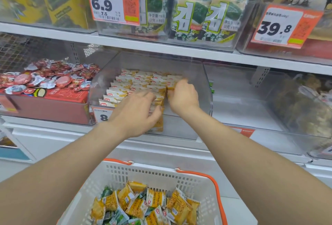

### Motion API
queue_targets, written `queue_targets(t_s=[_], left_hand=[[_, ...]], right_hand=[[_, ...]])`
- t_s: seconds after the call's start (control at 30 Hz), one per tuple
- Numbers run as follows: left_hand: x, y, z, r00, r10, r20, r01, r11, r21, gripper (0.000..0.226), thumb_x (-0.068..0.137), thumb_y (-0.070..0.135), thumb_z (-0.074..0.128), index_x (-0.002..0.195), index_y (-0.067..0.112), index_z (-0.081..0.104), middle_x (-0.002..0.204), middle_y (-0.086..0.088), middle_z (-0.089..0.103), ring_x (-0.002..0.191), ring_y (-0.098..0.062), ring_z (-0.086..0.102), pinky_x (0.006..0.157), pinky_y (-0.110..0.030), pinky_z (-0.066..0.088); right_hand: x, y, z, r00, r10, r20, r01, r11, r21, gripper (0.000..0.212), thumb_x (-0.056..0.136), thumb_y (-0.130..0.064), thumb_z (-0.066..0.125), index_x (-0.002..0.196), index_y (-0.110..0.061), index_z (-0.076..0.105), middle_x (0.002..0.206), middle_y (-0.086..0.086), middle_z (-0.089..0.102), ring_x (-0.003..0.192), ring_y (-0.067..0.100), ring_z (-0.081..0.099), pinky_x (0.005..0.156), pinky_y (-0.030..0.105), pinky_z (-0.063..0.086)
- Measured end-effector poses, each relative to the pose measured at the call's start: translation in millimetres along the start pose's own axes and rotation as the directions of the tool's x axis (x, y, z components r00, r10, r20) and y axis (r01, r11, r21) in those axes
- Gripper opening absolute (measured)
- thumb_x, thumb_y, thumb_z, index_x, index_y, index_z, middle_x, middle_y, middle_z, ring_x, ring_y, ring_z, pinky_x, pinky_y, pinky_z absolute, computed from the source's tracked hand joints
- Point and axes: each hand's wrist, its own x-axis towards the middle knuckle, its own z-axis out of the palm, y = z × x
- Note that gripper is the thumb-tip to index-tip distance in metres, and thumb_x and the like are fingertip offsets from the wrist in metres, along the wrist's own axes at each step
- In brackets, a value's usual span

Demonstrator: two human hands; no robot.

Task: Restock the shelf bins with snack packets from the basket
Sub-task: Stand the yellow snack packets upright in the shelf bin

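Clear bin (198, 73): yellow packets (129, 85), left hand (136, 111), right hand (183, 96) each pinching some; basket (143, 170): yellow, green packets (117, 218)

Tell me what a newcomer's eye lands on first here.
First, the two bare arms meeting at the middle shelf, where the left hand and right hand work among rows of yellow packets in a clear bin, the right hand's fingers curled on one. Next, the bold orange 6.9 tag and 39.8 tag on the top shelf. Below, a white basket with orange handles holds more packets.
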Motion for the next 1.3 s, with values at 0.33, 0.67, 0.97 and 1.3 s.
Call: queue_targets(t_s=[0.33,0.67,0.97,1.3], left_hand=[[21.6,-1.4,7.8,0.977,-0.057,0.208,0.042,0.996,0.075,0.068,0.09,0.052,0.019,0.146,0.024,0.047,0.164,-0.002,0.036,0.15,-0.024,0.033,0.12,-0.053,0.03],[39.5,-6.5,-2.6,0.876,-0.129,0.465,0.159,0.987,-0.025,0.068,0.103,0.055,0.037,0.164,0.03,0.022,0.174,0.005,0.009,0.161,-0.019,0.006,0.128,-0.056,0.011],[54.6,-16.3,2.1,0.903,-0.256,0.346,0.338,0.919,-0.203,0.069,0.073,0.042,0.086,0.135,0.037,0.058,0.147,0.007,0.054,0.134,-0.023,0.051,0.112,-0.047,0.044],[41.9,-21.1,4.9,0.968,-0.219,0.119,0.242,0.943,-0.229,0.045,0.08,0.039,0.082,0.123,0.03,0.071,0.132,0.006,0.068,0.127,-0.02,0.06,0.103,-0.042,0.051]], right_hand=[[78.8,2.7,32.7,0.964,0.233,0.125,-0.226,0.972,-0.065,0.054,0.088,-0.01,0.07,0.139,-0.01,0.051,0.141,0.014,0.058,0.13,0.033,0.058,0.097,0.038,0.052],[85.9,4.8,39.5,0.964,0.239,0.12,-0.234,0.971,-0.051,0.102,0.096,-0.005,0.065,0.16,-0.001,-0.014,0.155,0.022,0.042,0.139,0.036,0.048,0.102,0.038,0.049],[83.4,5.0,42.7,0.962,0.232,0.142,-0.241,0.969,0.054,0.1,0.097,-0.001,0.057,0.161,-0.012,-0.019,0.148,0.024,0.048,0.129,0.039,0.055,0.094,0.038,0.051],[73.1,-0.3,29.6,0.962,0.263,0.075,-0.267,0.962,0.05,0.085,0.097,-0.006,0.066,0.157,-0.003,0.005,0.142,0.021,0.053,0.126,0.035,0.058,0.088,0.038,0.051]])
